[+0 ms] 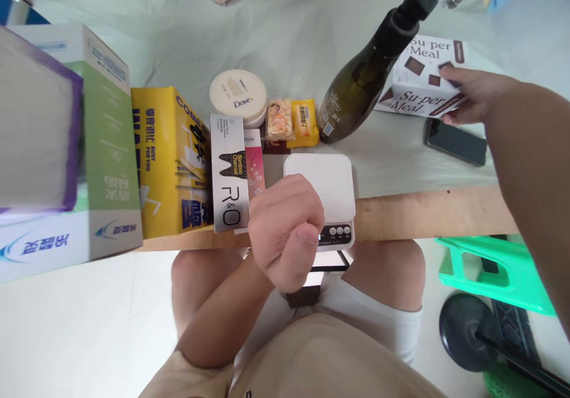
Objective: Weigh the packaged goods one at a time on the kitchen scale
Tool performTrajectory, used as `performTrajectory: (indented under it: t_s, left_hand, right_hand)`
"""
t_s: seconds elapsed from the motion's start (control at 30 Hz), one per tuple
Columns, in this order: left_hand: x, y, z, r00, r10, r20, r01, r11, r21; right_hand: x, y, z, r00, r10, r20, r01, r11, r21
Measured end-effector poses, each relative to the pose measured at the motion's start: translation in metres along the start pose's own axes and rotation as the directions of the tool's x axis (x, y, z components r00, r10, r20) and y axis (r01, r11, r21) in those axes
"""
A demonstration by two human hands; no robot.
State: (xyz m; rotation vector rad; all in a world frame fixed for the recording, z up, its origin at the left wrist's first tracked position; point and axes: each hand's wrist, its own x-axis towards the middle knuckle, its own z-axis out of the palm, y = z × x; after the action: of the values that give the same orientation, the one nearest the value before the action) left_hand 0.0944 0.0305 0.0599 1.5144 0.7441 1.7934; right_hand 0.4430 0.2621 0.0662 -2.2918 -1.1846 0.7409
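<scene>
My right hand (481,94) grips the right end of a white "Su-per Meal" box (418,80), fingers on its top and front edge. The box lies on the cloth at the right, partly behind a dark green pump bottle (356,95). My left hand (285,231) is closed in a fist over the front left corner of a white digital kitchen scale (327,187), covering part of its display. Nothing sticks out of the fist. The scale's platform is bare. A black phone (455,142) lies just below my right hand.
Left of the scale stand an R&O toothpaste box (229,172), a yellow snack box (171,160) and a large green-white box (107,136). Behind are a Dove tub (238,94), a wrapped cracker (279,120) and a yellow packet (304,122). A green stool (499,273) stands below the table edge.
</scene>
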Motion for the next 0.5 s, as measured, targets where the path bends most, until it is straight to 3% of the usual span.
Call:
performTrajectory:
  t_s: [0.1,0.23,0.43,0.5]
  left_hand:
    - [0.000,0.000,-0.003,0.999,0.047,0.005,-0.047,0.999,-0.006]
    - [-0.001,0.001,-0.008,0.992,0.124,0.009,-0.124,0.992,-0.015]
    - [-0.006,0.005,-0.012,0.994,0.106,0.022,-0.104,0.993,-0.056]
    - [-0.008,0.004,-0.011,0.995,0.088,0.055,-0.085,0.995,-0.053]
  right_hand:
    - [-0.012,-0.004,-0.007,0.994,0.101,0.039,-0.106,0.983,0.152]
    - [-0.039,0.000,-0.022,0.987,0.140,0.073,-0.156,0.934,0.321]
    - [-0.080,0.037,-0.035,0.970,0.193,-0.146,-0.132,0.927,0.350]
    - [-0.091,0.046,-0.033,0.964,0.225,-0.144,-0.163,0.923,0.350]
